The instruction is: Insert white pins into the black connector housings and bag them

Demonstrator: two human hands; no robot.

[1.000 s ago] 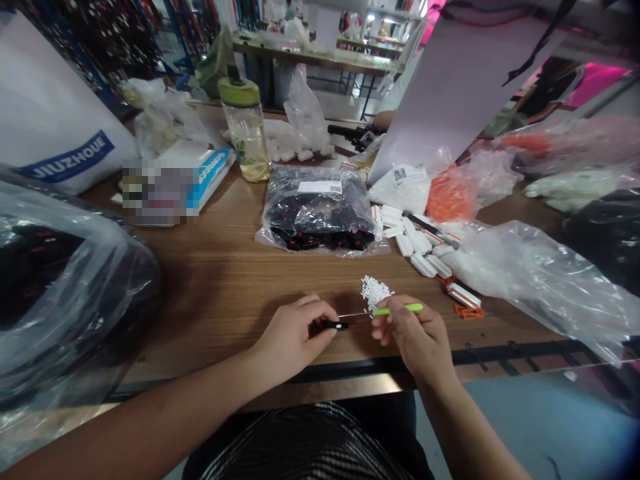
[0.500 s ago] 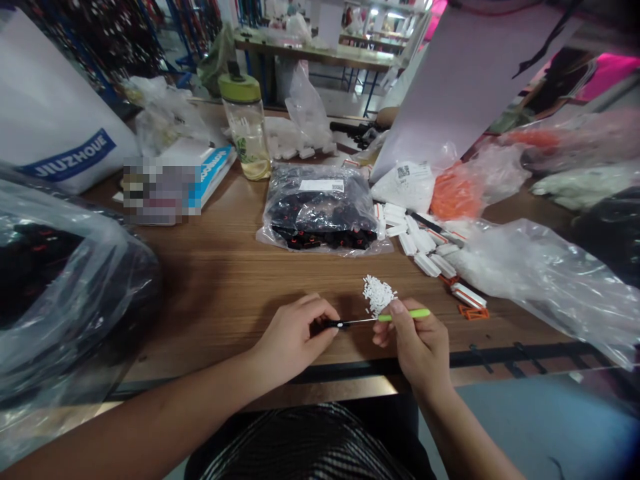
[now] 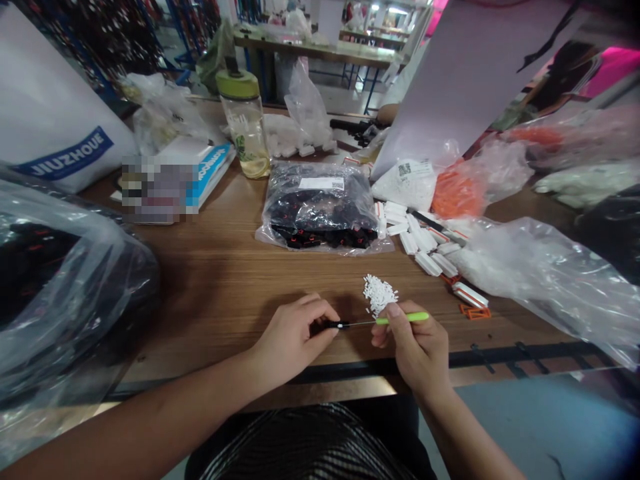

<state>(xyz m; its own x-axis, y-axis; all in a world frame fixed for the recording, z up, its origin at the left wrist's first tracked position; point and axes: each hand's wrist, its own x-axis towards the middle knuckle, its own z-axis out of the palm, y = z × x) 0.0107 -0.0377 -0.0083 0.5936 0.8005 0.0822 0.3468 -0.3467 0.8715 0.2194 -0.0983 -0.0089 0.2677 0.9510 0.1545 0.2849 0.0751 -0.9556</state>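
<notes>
Between its thumb and fingers, my left hand pinches a small black part, mostly hidden by the fingers, with a speck of white on it. My right hand grips the green handle of a thin-shafted tool, which looks like a small screwdriver. Its metal shaft points left and its tip meets the black part. Just behind the right fingers lies a heap of tiny white pieces on the wooden table.
Beyond the hands lies a clear bag of black parts. White blocks, orange pieces and plastic bags crowd the right. A bottle stands at the back; a large bag of black parts is at left.
The tool and my right hand have shifted very slightly left, toward the black part. My left hand stays in place.
</notes>
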